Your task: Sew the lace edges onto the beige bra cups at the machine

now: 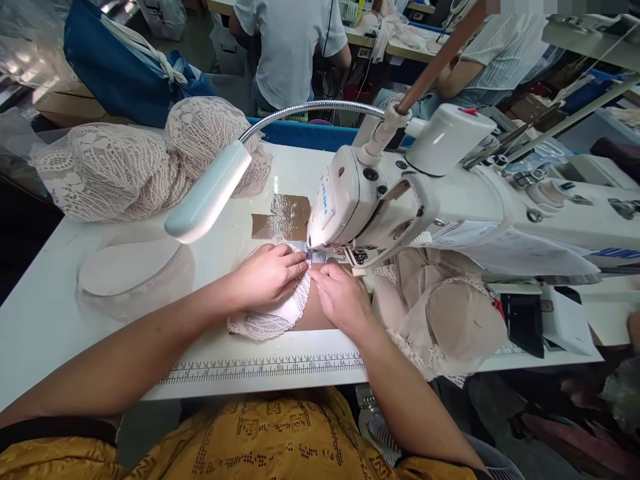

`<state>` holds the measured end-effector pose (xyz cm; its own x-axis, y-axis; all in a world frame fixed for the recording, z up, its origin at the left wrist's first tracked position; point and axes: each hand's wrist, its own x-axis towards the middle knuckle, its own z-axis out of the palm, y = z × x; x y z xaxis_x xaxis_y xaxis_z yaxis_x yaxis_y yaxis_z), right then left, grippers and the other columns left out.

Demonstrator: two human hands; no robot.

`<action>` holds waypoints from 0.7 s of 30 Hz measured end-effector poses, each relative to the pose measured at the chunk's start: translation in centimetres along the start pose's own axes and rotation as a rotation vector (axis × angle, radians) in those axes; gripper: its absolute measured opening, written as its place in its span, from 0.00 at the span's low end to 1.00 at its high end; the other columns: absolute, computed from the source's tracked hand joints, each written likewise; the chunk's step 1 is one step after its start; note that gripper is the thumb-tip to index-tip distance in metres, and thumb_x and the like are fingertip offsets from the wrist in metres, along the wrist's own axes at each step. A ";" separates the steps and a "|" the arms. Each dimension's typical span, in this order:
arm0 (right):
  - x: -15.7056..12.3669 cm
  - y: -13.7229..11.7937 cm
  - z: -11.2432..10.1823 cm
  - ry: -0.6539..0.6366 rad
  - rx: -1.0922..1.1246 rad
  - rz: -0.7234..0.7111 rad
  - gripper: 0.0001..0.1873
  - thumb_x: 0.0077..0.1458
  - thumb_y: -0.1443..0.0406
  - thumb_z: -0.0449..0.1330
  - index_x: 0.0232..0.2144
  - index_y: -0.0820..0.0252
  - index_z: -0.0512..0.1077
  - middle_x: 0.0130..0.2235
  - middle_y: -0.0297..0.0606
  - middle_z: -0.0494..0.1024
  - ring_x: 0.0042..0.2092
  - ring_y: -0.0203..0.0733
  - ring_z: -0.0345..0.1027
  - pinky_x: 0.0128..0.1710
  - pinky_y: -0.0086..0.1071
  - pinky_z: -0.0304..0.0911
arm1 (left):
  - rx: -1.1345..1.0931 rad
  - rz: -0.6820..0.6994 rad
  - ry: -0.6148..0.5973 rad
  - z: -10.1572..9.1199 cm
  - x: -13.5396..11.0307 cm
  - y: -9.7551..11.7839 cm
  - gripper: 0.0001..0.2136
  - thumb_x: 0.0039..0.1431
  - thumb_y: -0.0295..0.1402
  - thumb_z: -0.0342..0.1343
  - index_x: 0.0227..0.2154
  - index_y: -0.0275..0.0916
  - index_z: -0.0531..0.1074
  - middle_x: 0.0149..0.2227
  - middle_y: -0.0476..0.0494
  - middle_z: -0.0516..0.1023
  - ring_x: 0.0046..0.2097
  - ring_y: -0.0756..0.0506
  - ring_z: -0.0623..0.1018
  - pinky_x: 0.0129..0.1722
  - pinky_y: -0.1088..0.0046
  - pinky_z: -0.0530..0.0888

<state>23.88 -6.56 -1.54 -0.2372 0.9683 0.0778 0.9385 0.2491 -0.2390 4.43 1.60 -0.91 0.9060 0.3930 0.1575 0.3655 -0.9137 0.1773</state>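
A white lace bra cup (273, 323) lies under the presser foot of a white sewing machine (345, 193), its scalloped edge toward the right. My left hand (267, 273) rests on top of it, fingers together and tips at the needle area; its thumb is hidden. My right hand (343, 293) is at the cup's right edge just in front of the needle, index finger and thumb closed on the edge. The fabric directly beneath my fingers is covered. A brown plate (320, 313) shows under and beside the lace.
Lace cups (120, 167) are heaped at the back left, near a lamp (210, 193) on a bendable neck. Loose cup-shaped pieces (130, 270) lie at left. Beige bras (440, 313) pile up at right. A ruler strip (265, 367) runs along the front edge. Two people sit beyond.
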 end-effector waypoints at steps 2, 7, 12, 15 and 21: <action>0.0 -0.1 0.0 -0.008 -0.009 -0.002 0.19 0.61 0.70 0.49 0.50 0.54 0.74 0.38 0.38 0.77 0.40 0.41 0.67 0.37 0.33 0.59 | 0.000 0.004 0.004 0.1 0.0 -0.1 0.18 0.67 0.33 0.44 0.55 0.32 0.70 0.56 0.35 0.72 0.47 0.39 0.71 0.46 0.59 0.70; 0.0 -0.1 0.0 0.023 -0.022 0.001 0.20 0.61 0.70 0.49 0.51 0.57 0.73 0.40 0.39 0.78 0.41 0.42 0.67 0.38 0.33 0.59 | 0.020 -0.017 0.014 0.1 0.0 -0.5 0.18 0.67 0.33 0.44 0.54 0.32 0.71 0.56 0.35 0.72 0.48 0.38 0.71 0.47 0.58 0.71; -0.5 -0.1 0.0 0.047 0.131 -0.134 0.16 0.61 0.68 0.51 0.42 0.58 0.77 0.37 0.38 0.78 0.38 0.39 0.68 0.39 0.32 0.59 | 0.011 -0.062 0.042 -0.6 -0.5 -1.2 0.16 0.65 0.31 0.47 0.49 0.31 0.74 0.49 0.32 0.75 0.45 0.38 0.74 0.44 0.58 0.72; -0.7 -0.1 0.0 0.020 0.213 -0.247 0.14 0.60 0.66 0.52 0.35 0.56 0.79 0.31 0.35 0.77 0.34 0.37 0.67 0.36 0.31 0.57 | 0.002 -0.087 0.034 -0.7 -0.7 -1.3 0.15 0.64 0.31 0.47 0.46 0.30 0.75 0.44 0.32 0.76 0.43 0.38 0.74 0.41 0.59 0.72; -0.5 -0.2 0.0 0.044 0.142 -0.126 0.15 0.63 0.64 0.51 0.33 0.57 0.78 0.32 0.36 0.77 0.35 0.38 0.67 0.38 0.31 0.57 | -0.011 -0.029 0.016 0.0 -0.7 0.1 0.16 0.65 0.31 0.46 0.49 0.32 0.73 0.49 0.33 0.74 0.44 0.39 0.72 0.42 0.60 0.71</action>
<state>23.83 -7.11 -1.56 -0.3365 0.9284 0.1577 0.8566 0.3714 -0.3582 3.87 1.24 -0.95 0.8916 0.4207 0.1674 0.3889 -0.9009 0.1926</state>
